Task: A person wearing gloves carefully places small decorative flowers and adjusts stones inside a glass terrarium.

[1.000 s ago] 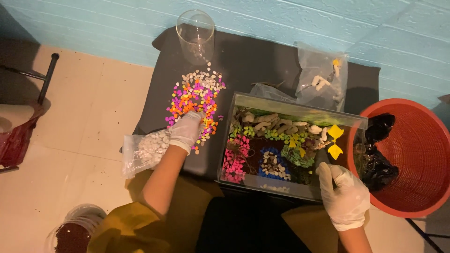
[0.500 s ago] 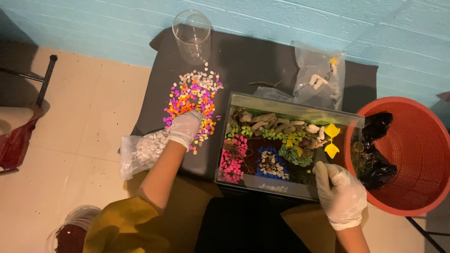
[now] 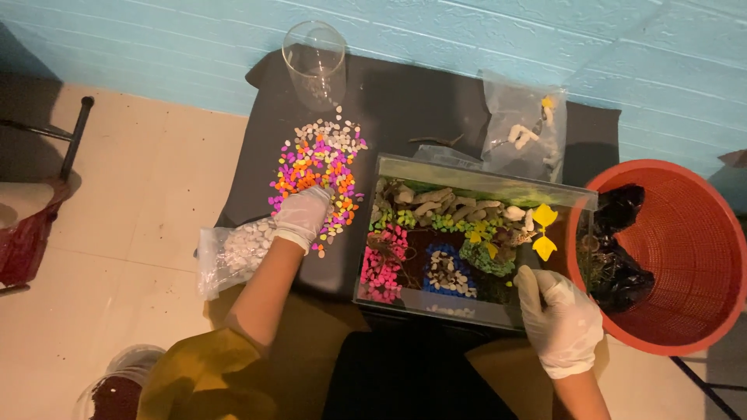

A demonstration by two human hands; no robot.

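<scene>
My left hand [image 3: 303,216], in a white glove, rests palm down on the near edge of a loose pile of white, pink, orange and purple pebbles [image 3: 319,155] on the black table top. Its fingertips are hidden among the pebbles. My gloved right hand [image 3: 556,319] grips the near right corner of a rectangular glass tank [image 3: 475,173]. The tank holds patches of pink, blue, green and pale stones, with a yellow ornament [image 3: 544,231] near its right end.
A plastic bag of white pebbles [image 3: 233,253] lies by my left wrist. A clear beaker [image 3: 314,64] stands at the table's back. A bag of white pieces [image 3: 523,132] lies behind the tank. A red basket [image 3: 685,233] holds black plastic. A jar of dark soil [image 3: 117,389] sits on the floor.
The view has drifted slightly to the right. Both hands stay where they were, the left on the pebbles and the right at the tank's corner.
</scene>
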